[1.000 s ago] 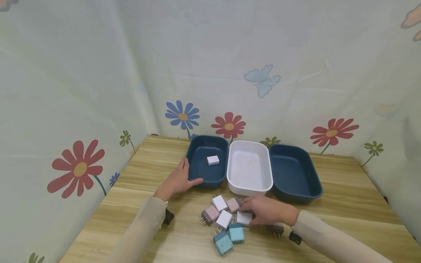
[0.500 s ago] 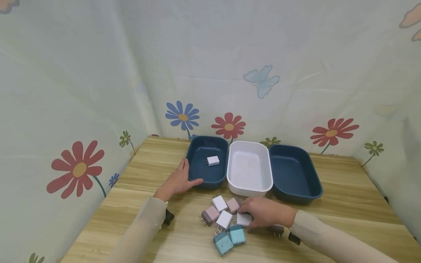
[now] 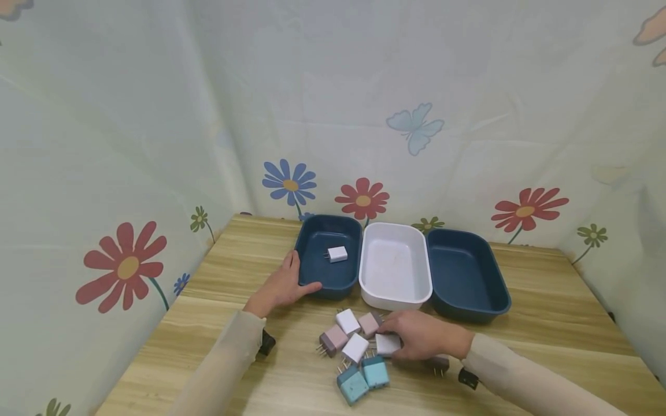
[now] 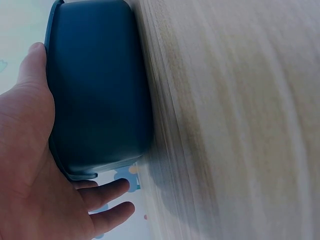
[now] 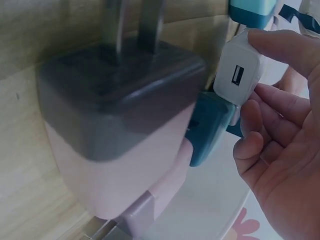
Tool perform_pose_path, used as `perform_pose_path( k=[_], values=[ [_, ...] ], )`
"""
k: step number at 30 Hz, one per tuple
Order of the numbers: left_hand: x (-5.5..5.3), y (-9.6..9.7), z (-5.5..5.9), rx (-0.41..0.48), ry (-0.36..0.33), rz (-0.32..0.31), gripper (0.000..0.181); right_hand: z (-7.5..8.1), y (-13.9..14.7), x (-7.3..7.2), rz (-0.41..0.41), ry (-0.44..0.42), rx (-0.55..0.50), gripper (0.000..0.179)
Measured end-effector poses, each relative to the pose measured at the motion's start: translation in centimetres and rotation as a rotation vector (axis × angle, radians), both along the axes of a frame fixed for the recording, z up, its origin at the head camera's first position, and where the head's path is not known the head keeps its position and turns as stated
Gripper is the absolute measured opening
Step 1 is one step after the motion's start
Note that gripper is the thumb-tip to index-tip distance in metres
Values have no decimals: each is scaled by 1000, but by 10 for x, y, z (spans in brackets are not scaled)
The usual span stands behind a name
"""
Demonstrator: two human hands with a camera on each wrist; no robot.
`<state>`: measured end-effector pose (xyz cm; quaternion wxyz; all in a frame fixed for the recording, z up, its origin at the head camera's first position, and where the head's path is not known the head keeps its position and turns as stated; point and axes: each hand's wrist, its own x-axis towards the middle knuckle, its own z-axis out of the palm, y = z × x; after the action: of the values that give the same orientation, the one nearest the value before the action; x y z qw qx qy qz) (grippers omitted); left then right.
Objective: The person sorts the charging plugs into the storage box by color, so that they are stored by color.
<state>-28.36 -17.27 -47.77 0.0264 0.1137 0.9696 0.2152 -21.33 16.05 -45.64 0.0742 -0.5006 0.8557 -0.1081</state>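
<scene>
The white charger (image 3: pixel 387 344) is sitting on the worktop (image 3: pixel 546 323) under the fingertips of the right hand (image 3: pixel 424 335), which is pinching it between thumb and fingers. In the right wrist view the charger (image 5: pixel 239 70) is showing a smooth white rounded block with 1 dark USB slot in its face; its prongs are staying out of sight behind the fingers (image 5: pixel 280 45). From the head camera only its top face is showing, the rest being covered by the hand.

Just left of the right hand, 2 more white chargers (image 3: pixel 347 321) and 2 pink ones with grey bases (image 3: pixel 333 340) are lying in a loose cluster, and 2 teal chargers (image 3: pixel 363 378) are lying just nearer the person. Another pink and grey charger (image 3: pixel 439 364) is peeking out from under the right wrist, mostly hidden; in the right wrist view it (image 5: pixel 115 130) is filling the picture, blurred, prongs pointing up.

The left hand (image 3: pixel 283 283) is resting with straight, relaxed fingers against the near left corner of the left dark blue tray (image 3: pixel 317 228), thumb along its side; the left wrist view is showing the palm (image 4: pixel 30 165) flat on the tray wall (image 4: pixel 100 90). Inside that tray 1 white charger (image 3: pixel 337 253) is lying. Beyond the right hand are standing a white tray (image 3: pixel 394 231) and, to its right, a second dark blue tray (image 3: pixel 468 300), all 3 touching side by side.
</scene>
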Motion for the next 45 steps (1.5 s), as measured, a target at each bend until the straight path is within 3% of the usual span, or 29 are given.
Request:
perform_pose_path(
  k=[19,30,45],
  values=[
    [2,-1,2,6,6,9,114,29,1,3,-46,-74,-50,41],
    [1,1,3,10,12,-1,112,39,-1,-7,-42,25,-115,38],
    [1,1,0,6,7,15,112,52,-10,-20,-106,14,-163,40]
  ],
)
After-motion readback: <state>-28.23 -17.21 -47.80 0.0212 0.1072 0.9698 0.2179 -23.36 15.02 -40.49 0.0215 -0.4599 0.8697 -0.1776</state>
